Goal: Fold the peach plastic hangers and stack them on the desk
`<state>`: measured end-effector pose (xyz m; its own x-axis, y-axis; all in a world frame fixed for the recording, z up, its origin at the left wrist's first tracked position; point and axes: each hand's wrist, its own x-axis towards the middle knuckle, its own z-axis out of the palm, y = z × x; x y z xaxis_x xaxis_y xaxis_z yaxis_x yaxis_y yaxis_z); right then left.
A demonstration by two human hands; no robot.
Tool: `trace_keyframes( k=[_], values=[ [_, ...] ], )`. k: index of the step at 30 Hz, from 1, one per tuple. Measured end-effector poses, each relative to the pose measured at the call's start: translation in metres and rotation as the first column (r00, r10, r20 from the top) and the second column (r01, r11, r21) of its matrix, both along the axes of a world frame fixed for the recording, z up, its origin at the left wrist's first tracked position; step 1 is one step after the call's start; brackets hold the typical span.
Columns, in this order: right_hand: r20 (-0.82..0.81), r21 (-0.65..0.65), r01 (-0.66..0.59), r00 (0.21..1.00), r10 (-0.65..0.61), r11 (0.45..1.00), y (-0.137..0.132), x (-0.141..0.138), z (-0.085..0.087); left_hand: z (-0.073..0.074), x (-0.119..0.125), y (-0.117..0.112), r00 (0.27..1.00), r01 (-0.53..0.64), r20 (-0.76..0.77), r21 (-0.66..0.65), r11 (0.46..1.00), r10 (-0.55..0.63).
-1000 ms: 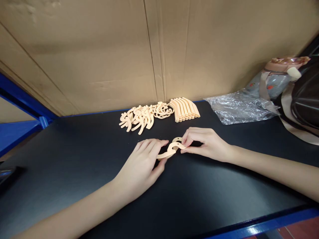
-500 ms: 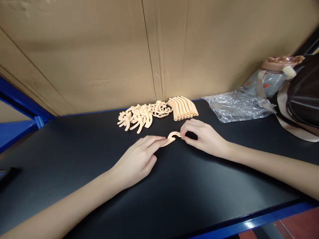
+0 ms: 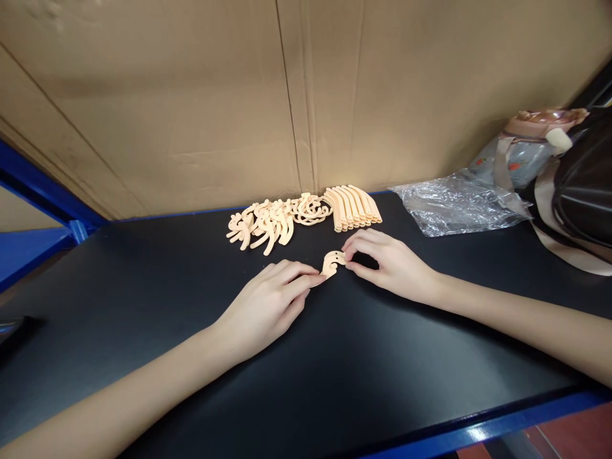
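Between my hands, just above the black tabletop or on it, is a beige hook-shaped piece (image 3: 331,262) with small dark holes near its upper right end. My left hand (image 3: 271,299) has its fingertips closed on the lower left end. At the other end, the thumb and forefinger of my right hand (image 3: 382,261) pinch the piece and hide its tip. It looks thicker at the curve, perhaps two pieces lying together; I cannot tell. Behind it lies a loose heap of similar curved beige pieces (image 3: 270,223), and right of that a neat stack of curved beige bars (image 3: 352,207).
A crumpled clear plastic bag (image 3: 463,207) lies right of the stack. Beyond it stand a strapped drink bottle (image 3: 521,153) and a dark bag (image 3: 586,178). Cardboard (image 3: 215,95) closes off the back of the black table (image 3: 363,382); a dark object (image 3: 14,331) sits at the left edge.
The beige piece has turned between my fingers, its holes now showing and its curve looking more compact. My right hand has shifted slightly left; my left fingertips have moved slightly right.
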<state>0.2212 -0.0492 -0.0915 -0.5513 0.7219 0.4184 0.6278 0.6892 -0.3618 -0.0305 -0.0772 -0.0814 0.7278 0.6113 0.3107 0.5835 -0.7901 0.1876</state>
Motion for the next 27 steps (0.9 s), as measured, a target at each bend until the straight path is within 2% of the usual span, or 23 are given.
trace_keyframes(
  k=[8, 14, 27],
  values=[
    [0.003, -0.011, 0.010, 1.000, -0.010, 1.000, 0.0003, -0.0005, 0.0000, 0.0018, -0.0001, -0.0003, 1.000, 0.006, -0.014, -0.008, 1.000, -0.007],
    [0.021, -0.007, -0.015, 1.000, 0.015, 1.000, 0.0001, -0.0006, 0.0014, 0.0006, 0.0002, -0.0007, 0.998, -0.054, 0.019, 0.009, 0.998, 0.054],
    [0.016, 0.001, -0.021, 1.000, 0.020, 1.000, -0.0014, -0.0018, 0.0016, -0.0014, -0.0003, 0.0000, 1.000, -0.031, 0.001, 0.064, 0.997, 0.031]
  ],
)
